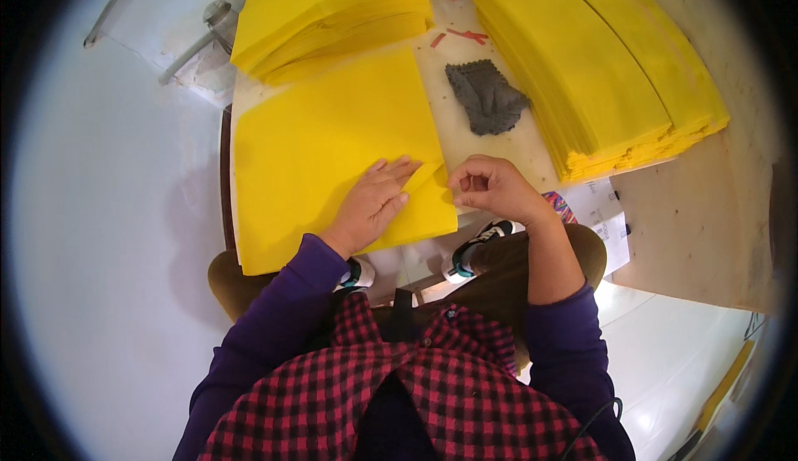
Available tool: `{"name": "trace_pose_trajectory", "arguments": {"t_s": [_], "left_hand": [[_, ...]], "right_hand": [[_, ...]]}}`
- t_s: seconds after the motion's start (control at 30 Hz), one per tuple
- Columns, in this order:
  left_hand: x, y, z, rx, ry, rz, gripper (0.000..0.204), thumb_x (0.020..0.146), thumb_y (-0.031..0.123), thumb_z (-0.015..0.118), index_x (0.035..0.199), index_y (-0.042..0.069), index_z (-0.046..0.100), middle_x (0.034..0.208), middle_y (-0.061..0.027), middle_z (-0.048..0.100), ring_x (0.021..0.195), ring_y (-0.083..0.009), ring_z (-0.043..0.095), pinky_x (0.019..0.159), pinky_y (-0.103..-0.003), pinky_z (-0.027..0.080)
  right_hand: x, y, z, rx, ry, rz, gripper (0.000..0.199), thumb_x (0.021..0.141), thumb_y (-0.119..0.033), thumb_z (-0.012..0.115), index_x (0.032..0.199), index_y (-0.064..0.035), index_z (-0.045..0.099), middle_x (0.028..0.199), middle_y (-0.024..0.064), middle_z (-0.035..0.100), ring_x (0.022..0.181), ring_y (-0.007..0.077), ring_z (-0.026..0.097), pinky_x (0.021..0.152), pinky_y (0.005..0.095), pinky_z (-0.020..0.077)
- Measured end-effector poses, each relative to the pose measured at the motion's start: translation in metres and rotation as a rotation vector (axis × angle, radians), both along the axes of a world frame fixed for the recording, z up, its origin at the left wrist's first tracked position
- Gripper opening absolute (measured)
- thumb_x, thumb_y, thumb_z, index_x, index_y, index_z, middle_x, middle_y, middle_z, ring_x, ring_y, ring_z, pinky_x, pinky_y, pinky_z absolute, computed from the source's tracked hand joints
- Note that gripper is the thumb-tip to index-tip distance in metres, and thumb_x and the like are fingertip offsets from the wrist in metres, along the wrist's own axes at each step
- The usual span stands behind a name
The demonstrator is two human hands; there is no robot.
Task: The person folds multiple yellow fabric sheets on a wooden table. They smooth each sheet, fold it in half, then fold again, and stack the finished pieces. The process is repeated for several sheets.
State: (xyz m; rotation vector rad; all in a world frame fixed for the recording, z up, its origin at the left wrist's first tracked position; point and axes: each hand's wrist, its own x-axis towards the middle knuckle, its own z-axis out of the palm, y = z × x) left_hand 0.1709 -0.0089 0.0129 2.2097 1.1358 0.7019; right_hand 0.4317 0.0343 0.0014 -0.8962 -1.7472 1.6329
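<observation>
A yellow sheet of cloth-like material (324, 128) lies on top of a flat pile in front of me, a small fold raised near its right edge. Across that sheet rests my left hand (371, 203), palm down, fingers stretched out beside the fold. My right hand (492, 188) is at the pile's right edge, its fingers curled toward the thumb in a loose pinch. Its fingertips are right beside the yellow edge; what they hold, if anything, is too small to make out.
Behind the pile stands a thick yellow stack (332, 12); longer yellow stacks (582, 54) fill the table's right side. A crumpled dark grey cloth (486, 98) and red strips (465, 35) lie between them on the pale tabletop (449, 141). My knees are under the near edge.
</observation>
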Motion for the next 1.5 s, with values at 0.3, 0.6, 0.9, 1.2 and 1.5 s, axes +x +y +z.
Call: {"name": "trace_pose_trajectory", "arguments": {"t_s": [0.3,0.6,0.9,1.2,1.5], "left_hand": [[-0.001,0.002,0.0,0.02,0.022,-0.013,0.035,0.097,0.022,0.046,0.123,0.001,0.056,0.137,-0.0132,0.052,0.134,-0.031,0.041,0.112,-0.046,0.026],[-0.002,0.002,-0.003,0.053,0.012,-0.017,0.038,0.098,0.024,0.047,0.126,0.001,0.055,0.135,-0.0138,0.053,0.133,-0.031,0.042,0.112,-0.046,0.027],[-0.002,0.002,-0.004,0.035,0.015,-0.008,0.037,0.098,0.025,0.046,0.126,0.001,0.055,0.135,-0.0135,0.053,0.133,-0.0313,0.042,0.112,-0.046,0.026],[0.0,0.002,0.007,-0.025,0.054,-0.064,0.042,0.094,0.025,0.052,0.129,0.001,0.054,0.141,-0.014,0.049,0.137,-0.0319,0.037,0.114,-0.046,0.022],[0.0,0.003,0.001,0.03,0.081,-0.04,0.041,0.092,0.022,0.053,0.129,0.003,0.054,0.139,-0.012,0.05,0.135,-0.0307,0.04,0.112,-0.046,0.025]], "right_hand": [[-0.008,0.002,0.003,0.203,-0.163,0.025,0.016,0.073,0.0,0.073,0.086,-0.0025,0.064,0.078,0.0011,0.055,0.073,0.0099,0.053,0.067,0.0243,0.0458],[-0.009,0.0,-0.001,0.145,-0.172,0.056,0.024,0.073,0.002,0.076,0.093,-0.0048,0.064,0.082,-0.0022,0.054,0.075,0.0071,0.052,0.069,0.022,0.0455],[-0.014,0.001,-0.006,0.045,-0.071,0.001,0.008,0.076,-0.001,0.071,0.08,-0.0005,0.064,0.07,-0.0003,0.059,0.066,0.0079,0.053,0.061,0.0241,0.045],[-0.019,0.003,0.012,0.17,-0.075,-0.016,0.01,0.079,-0.005,0.071,0.083,0.001,0.064,0.072,0.0036,0.059,0.066,0.0106,0.053,0.061,0.0268,0.0446],[-0.019,0.004,0.017,0.119,0.038,-0.118,0.008,0.079,-0.005,0.07,0.083,-0.0018,0.064,0.072,0.0007,0.058,0.067,0.0101,0.052,0.061,0.0259,0.0436]]}}
